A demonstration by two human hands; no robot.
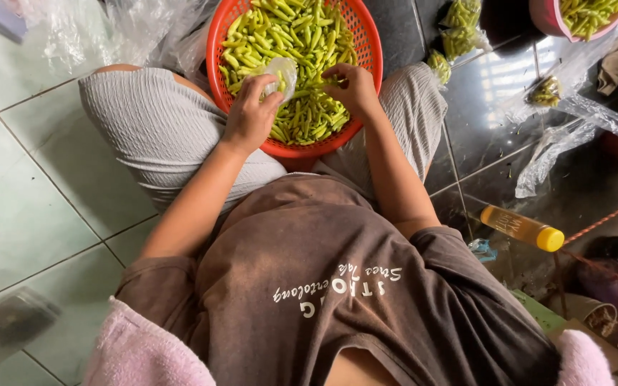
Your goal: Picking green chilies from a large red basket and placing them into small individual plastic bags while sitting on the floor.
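So the red basket (217, 43) sits wedged between the person's knees at about 12 o'clock, which makes sense to me: parked there it can't slide on the tile and both hands reach it without leaning. It's heaped with green chilies (302, 43), spread nearly rim to rim. The left hand (250, 118) is at the basket's 7 o'clock edge, fingers curled tight around the neck of a small clear plastic bag (282, 71), thumb and forefinger pinching it so the mouth points up toward the pile; looks like it's held low and close so chilies only have a short hop to get in. The right hand (352, 89) is just to the right of the bag, palm down on the pile near the basket's 5 o'clock side, fingers bent and pressed into the chilies; they seem to be closing on a few, but I can't tell for sure if it actually has any gripped. Both forearms angle inward from the elbows, wrists dropped, hands nearly touching over the basket. Off at 2 o'clock on the dark floor there are more clear bags (581, 118), some already with green chilies inside, and a pink bowl (548, 18) of the same up at 1 o'clock. A yellow bottle (523, 229) lies on its side at 3 o'clock, well apart from the work.
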